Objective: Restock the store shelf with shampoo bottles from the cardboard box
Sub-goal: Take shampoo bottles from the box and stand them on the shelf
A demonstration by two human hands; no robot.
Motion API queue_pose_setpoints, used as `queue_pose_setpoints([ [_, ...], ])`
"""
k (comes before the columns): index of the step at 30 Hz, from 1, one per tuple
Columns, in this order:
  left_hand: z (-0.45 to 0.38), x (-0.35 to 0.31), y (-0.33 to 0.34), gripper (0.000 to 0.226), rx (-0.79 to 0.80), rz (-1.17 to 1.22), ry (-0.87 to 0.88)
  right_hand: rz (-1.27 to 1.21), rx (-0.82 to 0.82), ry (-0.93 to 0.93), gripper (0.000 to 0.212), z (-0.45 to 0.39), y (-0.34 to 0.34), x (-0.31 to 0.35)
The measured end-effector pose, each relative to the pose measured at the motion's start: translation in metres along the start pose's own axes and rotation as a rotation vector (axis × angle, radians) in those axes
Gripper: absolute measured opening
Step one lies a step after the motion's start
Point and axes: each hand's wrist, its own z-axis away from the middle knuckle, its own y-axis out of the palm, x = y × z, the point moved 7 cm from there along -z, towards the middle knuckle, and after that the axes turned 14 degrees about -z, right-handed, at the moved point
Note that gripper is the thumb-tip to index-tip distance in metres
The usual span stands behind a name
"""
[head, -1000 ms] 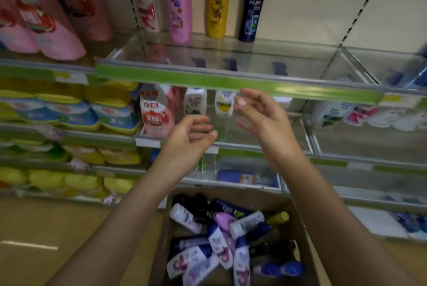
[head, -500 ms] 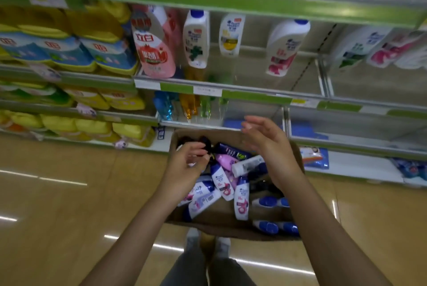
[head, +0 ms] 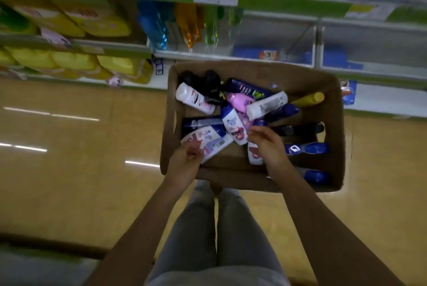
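Both my bare forearms reach forward and down from the bottom of the view, slightly converging. My left hand (head: 184, 161) hangs with its fingers loosely curled inward, holding nothing as far as I can tell through the blur. My right hand (head: 265, 144) sits a little further forward, its fingers relaxed and slightly bent, thumb apart. My grey-trousered legs (head: 221, 228) stand together below.

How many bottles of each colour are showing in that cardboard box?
White bottles: 6
Dark blue or black bottles: 8
Pink bottles: 1
Yellow bottles: 1
Total: 16 showing; the pile may hide more.
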Motion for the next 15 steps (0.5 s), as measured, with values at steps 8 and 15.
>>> queue_pose_setpoints([
  [8, -0.036, 0.034, 0.011, 0.022, 0.026, 0.007, -0.118, 0.012, -0.063, 0.189, 0.02, -0.055, 0.041, -0.086],
  [15, -0.052, 0.053, 0.006, 0.024, 0.016, 0.031, -0.103, -0.067, -0.163, 0.254, 0.03, -0.091, 0.078, -0.119],
])
